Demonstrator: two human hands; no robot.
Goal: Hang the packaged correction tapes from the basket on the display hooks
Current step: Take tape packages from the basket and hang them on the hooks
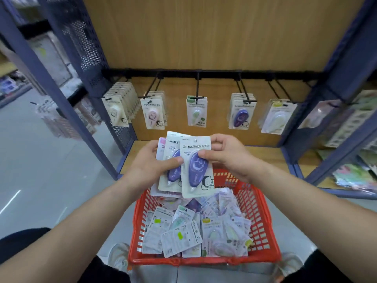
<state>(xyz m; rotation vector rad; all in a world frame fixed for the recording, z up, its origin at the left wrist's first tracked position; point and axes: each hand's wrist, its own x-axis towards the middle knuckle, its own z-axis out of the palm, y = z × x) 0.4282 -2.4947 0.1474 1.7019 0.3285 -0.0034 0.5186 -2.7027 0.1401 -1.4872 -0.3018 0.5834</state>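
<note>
left hand grips a fanned stack of packs; right hand pinches the front purple pack, above the red basket.

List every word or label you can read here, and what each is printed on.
"Campus", then Chinese characters: front purple packet.
"Campus": packet behind it.
"GOOD TIME": same packet, partly covered.
"Campus": hanging pink packet.
Other hanging packets, basket packets: too blurred to read.
</note>
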